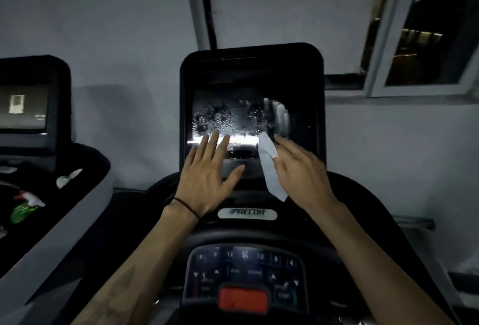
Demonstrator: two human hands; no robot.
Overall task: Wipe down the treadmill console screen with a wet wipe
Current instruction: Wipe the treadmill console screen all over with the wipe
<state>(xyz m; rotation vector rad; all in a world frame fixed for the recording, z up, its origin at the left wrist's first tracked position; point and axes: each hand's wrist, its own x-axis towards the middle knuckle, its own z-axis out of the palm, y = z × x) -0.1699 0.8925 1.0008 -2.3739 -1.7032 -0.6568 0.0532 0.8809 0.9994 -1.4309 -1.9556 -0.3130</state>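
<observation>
So we brace our flat left hand [207, 169] on the screen's [248, 122] bottom edge while our right hand [298, 166] pinches the wipe [268, 158] there.

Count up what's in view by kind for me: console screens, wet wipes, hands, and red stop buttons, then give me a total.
Console screens: 2, the treadmill console screen ahead and the neighbouring screen at left
Wet wipes: 1, the wet wipe held by the right hand
Hands: 2, right hand and left hand
Red stop buttons: 1, the red stop button
Total: 6
</observation>
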